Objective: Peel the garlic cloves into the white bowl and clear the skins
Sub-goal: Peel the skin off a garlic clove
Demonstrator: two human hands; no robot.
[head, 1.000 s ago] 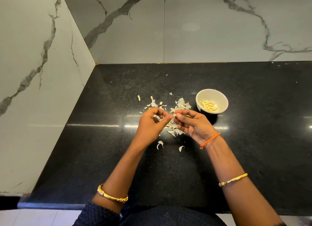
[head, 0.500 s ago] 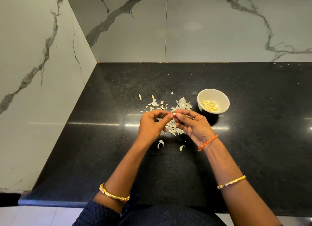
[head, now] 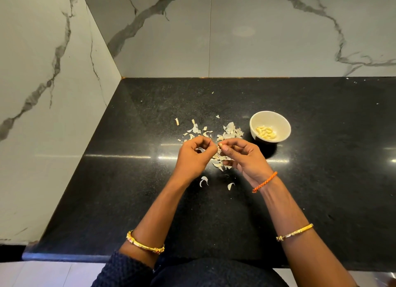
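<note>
Both hands are raised just above the black stone surface (head: 321, 179), near its centre, with their fingertips meeting. The left hand (head: 194, 158) has its fingers curled, and its thumb and forefinger pinch one end of a small garlic clove (head: 220, 145). The right hand (head: 246, 158) pinches the other end of the same clove between thumb and forefinger; its remaining fingers are loosely curled beneath. Only a small pale part of the clove shows between the fingertips.

The white bowl (head: 278, 119) stands on the surface to the right of the hands and slightly farther away, apart from them. It contains a small cluster of peeled cloves (head: 266, 133) lying on its bottom.

Loose garlic skins (head: 230, 131) lie scattered on the surface beneath and beyond the hands, to the left of the bowl. Two curled skin pieces (head: 204, 180) lie on the near side of the hands, between the forearms.

An orange thread band (head: 264, 182) encircles the right wrist. Gold bangles sit on the left forearm (head: 145, 243) and the right forearm (head: 294, 232). Marble-patterned wall panels (head: 278, 40) border the surface on the left and far sides.
</note>
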